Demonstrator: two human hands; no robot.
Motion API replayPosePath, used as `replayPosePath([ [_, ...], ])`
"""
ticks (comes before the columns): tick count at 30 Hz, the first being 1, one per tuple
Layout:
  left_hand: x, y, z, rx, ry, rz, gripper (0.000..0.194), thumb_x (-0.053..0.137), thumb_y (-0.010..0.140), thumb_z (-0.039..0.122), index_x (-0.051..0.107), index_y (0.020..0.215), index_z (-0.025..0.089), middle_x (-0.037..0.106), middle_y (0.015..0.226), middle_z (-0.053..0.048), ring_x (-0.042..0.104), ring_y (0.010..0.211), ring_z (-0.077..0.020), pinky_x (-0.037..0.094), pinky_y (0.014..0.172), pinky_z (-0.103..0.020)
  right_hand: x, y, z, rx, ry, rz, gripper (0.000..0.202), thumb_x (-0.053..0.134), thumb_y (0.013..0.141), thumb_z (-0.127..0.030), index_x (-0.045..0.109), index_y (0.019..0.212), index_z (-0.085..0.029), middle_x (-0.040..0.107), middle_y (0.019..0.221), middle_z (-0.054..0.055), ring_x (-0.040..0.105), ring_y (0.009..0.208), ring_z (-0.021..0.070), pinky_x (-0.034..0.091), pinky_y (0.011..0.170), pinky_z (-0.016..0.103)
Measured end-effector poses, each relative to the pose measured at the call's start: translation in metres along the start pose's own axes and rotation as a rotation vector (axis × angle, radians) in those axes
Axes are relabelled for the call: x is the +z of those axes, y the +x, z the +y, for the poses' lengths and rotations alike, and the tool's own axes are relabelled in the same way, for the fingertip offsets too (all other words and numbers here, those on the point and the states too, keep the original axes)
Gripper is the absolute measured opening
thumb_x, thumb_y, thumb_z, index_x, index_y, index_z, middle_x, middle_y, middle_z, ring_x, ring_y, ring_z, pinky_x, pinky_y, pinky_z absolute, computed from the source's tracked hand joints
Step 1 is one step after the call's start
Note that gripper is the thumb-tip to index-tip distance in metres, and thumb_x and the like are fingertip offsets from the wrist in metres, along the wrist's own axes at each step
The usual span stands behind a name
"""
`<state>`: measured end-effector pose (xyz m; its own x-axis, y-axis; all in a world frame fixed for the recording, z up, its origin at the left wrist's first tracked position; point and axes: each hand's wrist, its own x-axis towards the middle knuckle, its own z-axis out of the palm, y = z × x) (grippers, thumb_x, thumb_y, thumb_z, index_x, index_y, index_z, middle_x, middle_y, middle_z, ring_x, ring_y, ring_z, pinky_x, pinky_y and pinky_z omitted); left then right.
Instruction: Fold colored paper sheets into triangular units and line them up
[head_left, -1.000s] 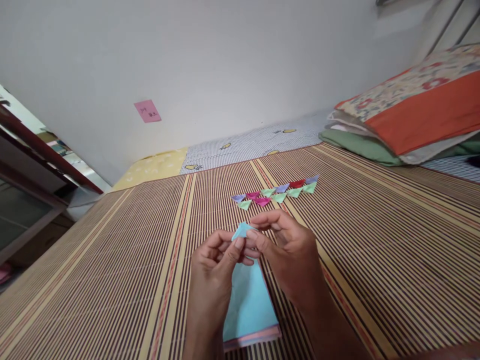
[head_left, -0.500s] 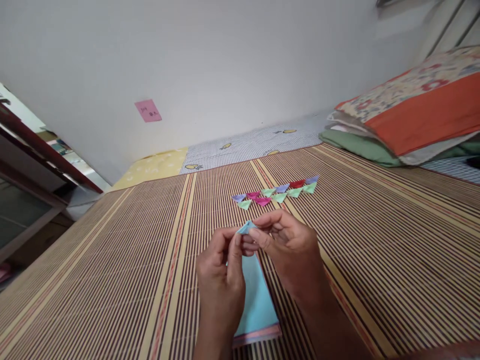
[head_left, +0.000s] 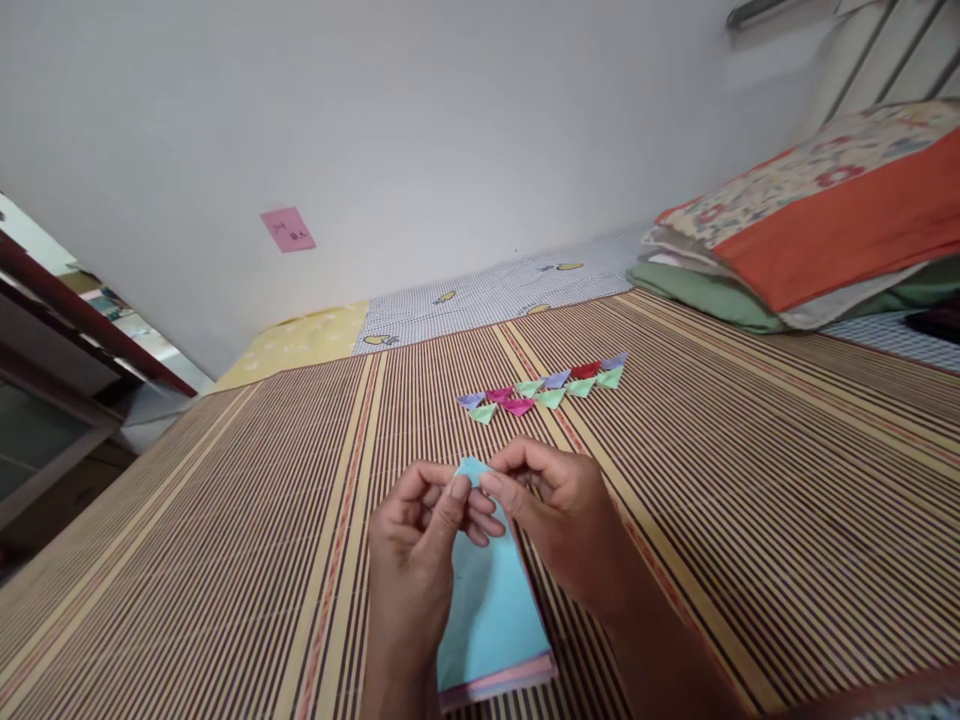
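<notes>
A small folded piece of light blue paper is pinched between both hands, its peak pointing up. My left hand grips its left corner between thumb and fingers. On the other side, my right hand pinches the right corner with thumb and index finger. Below the hands lies a stack of coloured paper, light blue on top with pink and lilac edges showing; the hands hide its far end. Beyond them, several folded paper triangles in green, magenta, lilac and red lie in two slanting rows.
Everything rests on a striped bamboo mat. Folded bedding with an orange and floral cover is piled at the right. A pink note is stuck to the wall. A checked cloth runs along the wall.
Both hands and the blue paper have shifted slightly left and down in view. The paper now shows a flatter, plainer face. The whole view has moved a little; the triangles lie as before.
</notes>
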<state>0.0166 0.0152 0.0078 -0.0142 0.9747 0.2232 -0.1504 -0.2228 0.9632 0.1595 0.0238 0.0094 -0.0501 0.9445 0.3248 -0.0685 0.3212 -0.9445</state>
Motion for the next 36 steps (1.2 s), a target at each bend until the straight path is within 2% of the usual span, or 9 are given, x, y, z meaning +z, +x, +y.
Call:
replayPosePath([
  [4, 0.0, 0.001, 0.0, -0.032, 0.003, -0.025, 0.017, 0.072, 0.092, 0.031, 0.07, 0.083, 0.017, 0.071, 0.067, 0.0, 0.066, 0.06, -0.0123, 0.052, 0.059, -0.021, 0.001, 0.0, -0.002, -0.026, -0.051, -0.042, 0.021, 0.061, 0.092, -0.021, 0.063, 0.072, -0.017, 0.061, 0.064, -0.002, 0.056, 0.061, 0.0131, 0.045, 0.059, 0.027],
  [7, -0.001, 0.001, -0.001, 0.009, 0.039, 0.026, 0.019, 0.072, 0.092, 0.031, 0.069, 0.079, 0.018, 0.07, 0.065, 0.001, 0.064, 0.058, -0.0109, 0.049, 0.056, -0.02, -0.001, 0.0, -0.001, -0.044, -0.093, -0.073, 0.023, 0.058, 0.095, -0.021, 0.065, 0.074, -0.017, 0.063, 0.068, -0.002, 0.058, 0.065, 0.0128, 0.044, 0.061, 0.026],
  [10, -0.002, 0.001, -0.003, 0.023, 0.018, 0.061, 0.02, 0.072, 0.093, 0.032, 0.067, 0.078, 0.019, 0.07, 0.064, 0.002, 0.062, 0.057, -0.0106, 0.047, 0.055, -0.02, -0.002, 0.001, 0.001, -0.025, -0.02, -0.098, 0.029, 0.055, 0.099, -0.025, 0.064, 0.073, -0.018, 0.061, 0.068, -0.002, 0.06, 0.068, 0.0126, 0.045, 0.063, 0.024],
  [15, 0.004, 0.001, -0.004, 0.046, 0.018, 0.06, 0.02, 0.072, 0.092, 0.031, 0.067, 0.078, 0.019, 0.068, 0.064, 0.003, 0.061, 0.057, -0.0101, 0.048, 0.056, -0.02, 0.001, 0.0, -0.002, 0.011, 0.084, -0.147, 0.021, 0.058, 0.097, -0.023, 0.061, 0.077, -0.018, 0.063, 0.067, -0.002, 0.061, 0.064, 0.0135, 0.047, 0.062, 0.026],
  [22, 0.01, -0.003, -0.003, 0.178, 0.169, 0.208, 0.017, 0.073, 0.092, 0.029, 0.067, 0.079, 0.02, 0.065, 0.064, 0.004, 0.06, 0.059, -0.0105, 0.049, 0.057, -0.02, 0.015, -0.006, 0.0, -0.348, -0.431, 0.082, 0.024, 0.052, 0.098, -0.016, 0.056, 0.075, -0.019, 0.06, 0.076, 0.002, 0.057, 0.074, 0.0168, 0.04, 0.068, 0.031],
  [24, 0.009, -0.003, -0.002, 0.161, 0.086, 0.188, 0.018, 0.072, 0.093, 0.03, 0.067, 0.079, 0.02, 0.066, 0.065, 0.003, 0.061, 0.061, -0.0113, 0.049, 0.059, -0.021, 0.016, -0.007, -0.001, -0.328, -0.365, 0.059, 0.023, 0.052, 0.099, -0.015, 0.056, 0.076, -0.019, 0.06, 0.075, 0.0, 0.057, 0.073, 0.0155, 0.042, 0.067, 0.029],
  [28, 0.005, -0.003, -0.001, 0.03, -0.102, 0.056, 0.015, 0.071, 0.094, 0.033, 0.068, 0.088, 0.019, 0.07, 0.07, 0.002, 0.062, 0.062, -0.0121, 0.05, 0.061, -0.023, 0.012, -0.008, -0.007, -0.216, -0.139, 0.011, 0.022, 0.052, 0.101, -0.017, 0.055, 0.079, -0.021, 0.058, 0.07, -0.004, 0.058, 0.064, 0.0116, 0.045, 0.063, 0.025],
  [31, 0.004, -0.003, -0.002, 0.009, -0.105, 0.001, 0.016, 0.069, 0.096, 0.03, 0.068, 0.084, 0.019, 0.07, 0.07, 0.001, 0.062, 0.063, -0.0119, 0.049, 0.064, -0.024, 0.006, -0.006, -0.01, -0.237, -0.17, 0.05, 0.022, 0.053, 0.1, -0.018, 0.057, 0.078, -0.02, 0.058, 0.069, -0.004, 0.057, 0.063, 0.0117, 0.044, 0.062, 0.025],
  [36, 0.005, -0.007, -0.003, 0.052, -0.009, 0.006, 0.02, 0.065, 0.098, 0.029, 0.066, 0.08, 0.02, 0.066, 0.067, 0.003, 0.059, 0.063, -0.011, 0.047, 0.066, -0.023, -0.001, -0.004, -0.01, -0.218, -0.207, -0.034, 0.023, 0.054, 0.1, -0.021, 0.059, 0.078, -0.02, 0.06, 0.069, -0.003, 0.057, 0.064, 0.0118, 0.042, 0.062, 0.024],
])
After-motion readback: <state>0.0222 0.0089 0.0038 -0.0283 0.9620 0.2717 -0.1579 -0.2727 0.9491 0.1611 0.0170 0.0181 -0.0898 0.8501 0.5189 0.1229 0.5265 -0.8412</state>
